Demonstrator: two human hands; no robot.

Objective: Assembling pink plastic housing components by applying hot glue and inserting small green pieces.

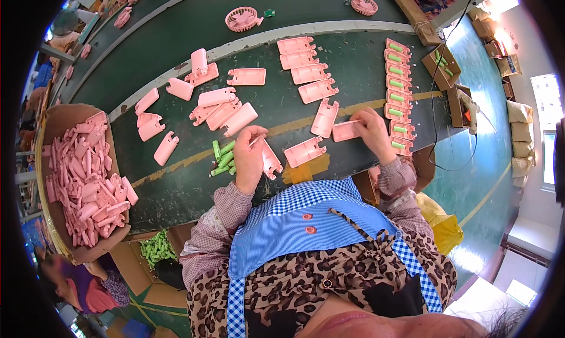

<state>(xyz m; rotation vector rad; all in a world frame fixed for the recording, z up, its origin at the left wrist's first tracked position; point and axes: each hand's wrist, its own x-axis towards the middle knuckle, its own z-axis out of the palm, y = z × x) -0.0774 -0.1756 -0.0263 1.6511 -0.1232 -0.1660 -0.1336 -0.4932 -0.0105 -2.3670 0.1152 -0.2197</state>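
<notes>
Risk at the bench's [176,191] near edge: left hand [249,155] pinching a pink shell [271,159] beside loose green cells [223,158], easily knocked off. Right hand [372,129] pressing another pink shell [346,131] flat near the right edge, liable to nudge the finished row [398,96].

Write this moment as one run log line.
left hand: holds pink shell | right hand: on pink shell | green batteries beside left hand

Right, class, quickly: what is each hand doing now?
Left hand: closed on a pink shell piece.
Right hand: fingers pressing another pink shell piece on the table.
</notes>
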